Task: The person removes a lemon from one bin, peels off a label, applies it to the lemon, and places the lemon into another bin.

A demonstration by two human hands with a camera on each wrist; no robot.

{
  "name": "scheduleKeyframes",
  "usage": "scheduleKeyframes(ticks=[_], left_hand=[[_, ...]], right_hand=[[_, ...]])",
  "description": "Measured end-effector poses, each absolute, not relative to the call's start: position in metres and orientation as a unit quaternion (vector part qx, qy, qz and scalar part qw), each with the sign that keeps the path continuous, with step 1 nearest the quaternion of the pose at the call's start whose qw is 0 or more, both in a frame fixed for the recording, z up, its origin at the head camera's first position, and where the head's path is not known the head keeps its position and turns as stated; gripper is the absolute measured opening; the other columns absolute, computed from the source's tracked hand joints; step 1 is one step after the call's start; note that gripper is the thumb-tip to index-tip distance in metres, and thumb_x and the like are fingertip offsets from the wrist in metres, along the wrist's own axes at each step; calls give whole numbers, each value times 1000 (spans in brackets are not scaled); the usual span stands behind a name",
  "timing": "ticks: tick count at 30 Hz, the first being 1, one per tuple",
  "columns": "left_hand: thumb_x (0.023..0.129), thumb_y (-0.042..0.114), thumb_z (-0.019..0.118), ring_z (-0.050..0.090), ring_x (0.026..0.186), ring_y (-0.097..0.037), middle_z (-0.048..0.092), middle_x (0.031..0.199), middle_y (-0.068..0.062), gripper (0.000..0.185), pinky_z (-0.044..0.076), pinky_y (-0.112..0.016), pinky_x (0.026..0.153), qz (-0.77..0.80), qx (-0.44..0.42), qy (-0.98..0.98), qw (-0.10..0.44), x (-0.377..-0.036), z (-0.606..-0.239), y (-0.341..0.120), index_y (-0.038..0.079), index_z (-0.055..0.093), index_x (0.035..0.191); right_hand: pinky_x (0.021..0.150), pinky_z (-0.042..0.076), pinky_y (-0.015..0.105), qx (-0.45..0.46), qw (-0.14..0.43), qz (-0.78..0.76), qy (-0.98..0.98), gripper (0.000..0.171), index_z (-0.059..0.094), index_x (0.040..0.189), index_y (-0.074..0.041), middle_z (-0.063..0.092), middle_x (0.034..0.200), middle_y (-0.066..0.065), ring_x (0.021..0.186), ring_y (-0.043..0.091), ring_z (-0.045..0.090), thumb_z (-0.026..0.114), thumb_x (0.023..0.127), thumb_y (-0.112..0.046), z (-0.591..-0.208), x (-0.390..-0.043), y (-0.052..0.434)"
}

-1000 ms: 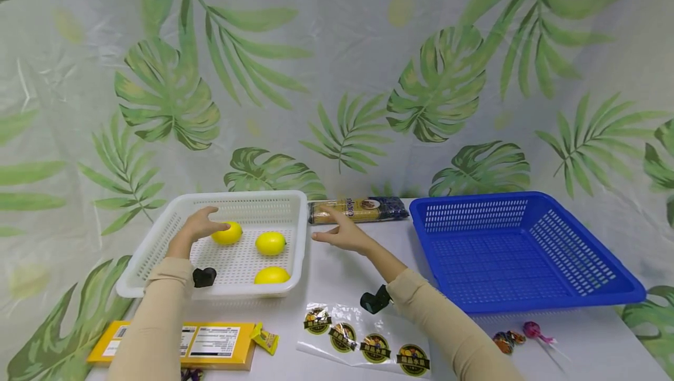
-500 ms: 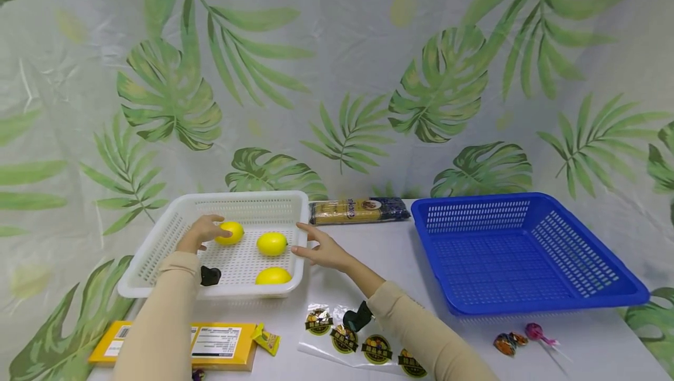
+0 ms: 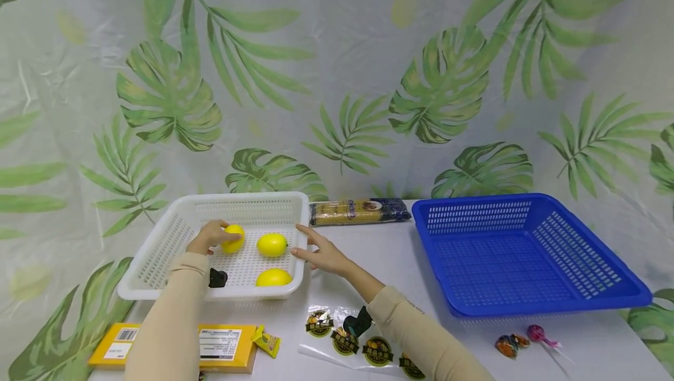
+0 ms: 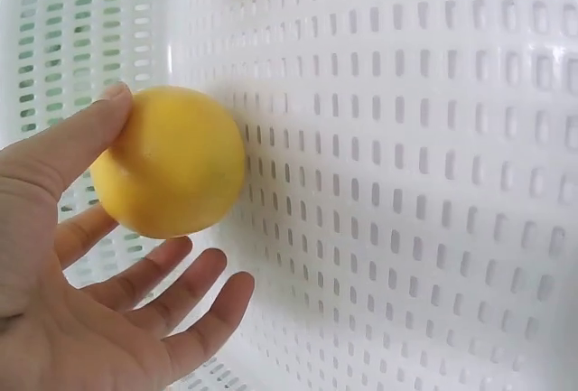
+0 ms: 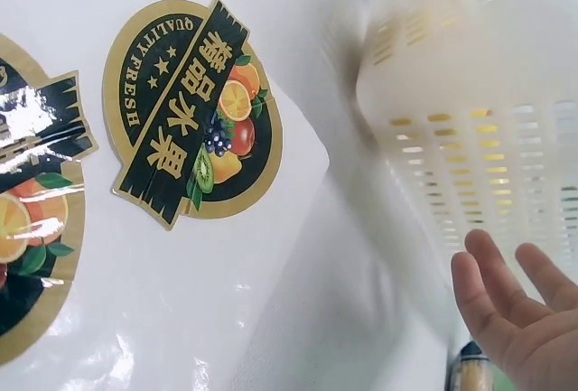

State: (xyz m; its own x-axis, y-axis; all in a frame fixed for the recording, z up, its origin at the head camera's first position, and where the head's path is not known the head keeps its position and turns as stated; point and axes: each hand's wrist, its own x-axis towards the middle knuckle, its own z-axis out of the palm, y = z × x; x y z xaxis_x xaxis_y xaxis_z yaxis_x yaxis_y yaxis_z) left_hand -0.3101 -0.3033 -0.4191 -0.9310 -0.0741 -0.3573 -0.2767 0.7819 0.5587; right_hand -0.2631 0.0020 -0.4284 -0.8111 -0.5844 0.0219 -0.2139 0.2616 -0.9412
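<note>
Inside the white plastic basket (image 3: 239, 292), my left hand (image 3: 209, 238) pinches a yellow lemon (image 3: 234, 242) between thumb and index finger. The left wrist view shows the thumb on the lemon (image 4: 176, 165), with the other fingers of the left hand (image 4: 99, 310) spread below it. Two more lemons lie in the basket, one in the middle (image 3: 272, 244) and one by the front wall (image 3: 274, 277). My right hand (image 3: 327, 255) touches the basket's right rim. Extended fingers of that hand (image 5: 519, 310) are beside the basket wall (image 5: 533, 165) in the right wrist view.
A blue basket (image 3: 444, 287) stands at the right. Between the baskets, a pasta packet (image 3: 358, 211) lies at the back and a sticker sheet (image 3: 344, 343) in front. A yellow box (image 3: 226, 363), wrapped candy (image 3: 267, 342) and a lollipop (image 3: 536, 333) lie near the front.
My left hand has moved slightly right, taken hold of the back-left lemon and tilted it. My right hand has moved left to the white basket's rim.
</note>
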Motion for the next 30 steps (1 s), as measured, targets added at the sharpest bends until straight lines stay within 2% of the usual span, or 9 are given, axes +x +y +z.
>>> scheduleKeyframes(ticks=[6, 9, 15, 22, 27, 30], left_hand=[[81, 19, 68, 49, 102, -40, 45, 119, -30, 65, 52, -45, 74, 364, -111, 913, 146, -313, -430, -296, -9, 34, 130], [79, 17, 70, 49, 103, -39, 45, 119, -29, 63, 53, -43, 72, 374, -111, 910, 138, -314, -434, -295, -6, 37, 128], [79, 16, 68, 50, 102, -38, 43, 122, -30, 64, 55, -40, 69, 402, -99, 903, 115, -314, -434, -295, -4, 37, 131], [85, 17, 66, 55, 97, -37, 37, 128, -34, 68, 54, -42, 75, 455, -50, 883, 105, -311, -424, -288, -6, 30, 138], [85, 16, 66, 56, 96, -34, 36, 131, -34, 69, 55, -39, 75, 484, -15, 869, 106, -312, -413, -279, -4, 29, 140], [85, 16, 67, 56, 98, -33, 37, 132, -34, 69, 55, -37, 75, 494, 7, 863, 106, -312, -407, -274, -3, 30, 141]], right_hand=[[74, 54, 47, -252, 161, -544, 784, 64, 25, 149, -15, 38, 136, 31, 94, 36, 63, 55, 94, -26, -438, -267, 1], [73, 54, 47, -249, 158, -543, 786, 65, 24, 150, -19, 39, 137, 29, 94, 38, 64, 55, 94, -31, -451, -275, -1], [71, 55, 43, -248, 159, -541, 788, 70, 24, 150, -20, 40, 136, 27, 92, 36, 64, 57, 92, -40, -457, -281, -1], [71, 55, 46, -250, 154, -546, 785, 66, 24, 150, -19, 45, 131, 26, 86, 29, 66, 56, 93, -32, -455, -277, -1], [72, 54, 49, -257, 163, -550, 778, 65, 22, 150, -11, 45, 130, 30, 88, 30, 65, 54, 94, -23, -440, -270, 1], [72, 55, 47, -260, 164, -554, 774, 66, 23, 150, -10, 43, 132, 31, 90, 31, 65, 56, 94, -26, -436, -269, 3]])
